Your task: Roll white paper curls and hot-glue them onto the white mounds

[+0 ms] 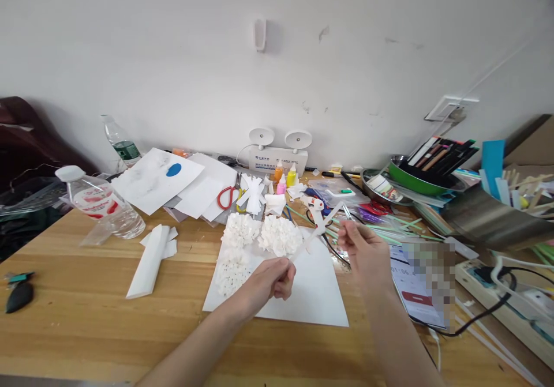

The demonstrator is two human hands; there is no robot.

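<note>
My left hand (274, 280) is closed above a white sheet (307, 300), pinching the lower end of a thin pale paper strip (310, 238). The strip slants up toward my right hand (363, 251), whose fingers are closed around a slim silver tool (348, 211), tip upward; it resembles tweezers. Three fluffy white paper clusters sit on the sheet: one at the back left (240, 229), one at the back right (280, 235) and one in front (232, 270), partly behind my left hand. A white glue gun (315, 204) lies just behind the strip.
Left stand a water bottle (101, 202) and a folded white paper piece (149, 263). Red-handled scissors (225, 198), small paint bottles (281, 185) and loose paper (158, 182) lie behind. A phone (418, 286), a power strip (506, 300) and cables crowd the right.
</note>
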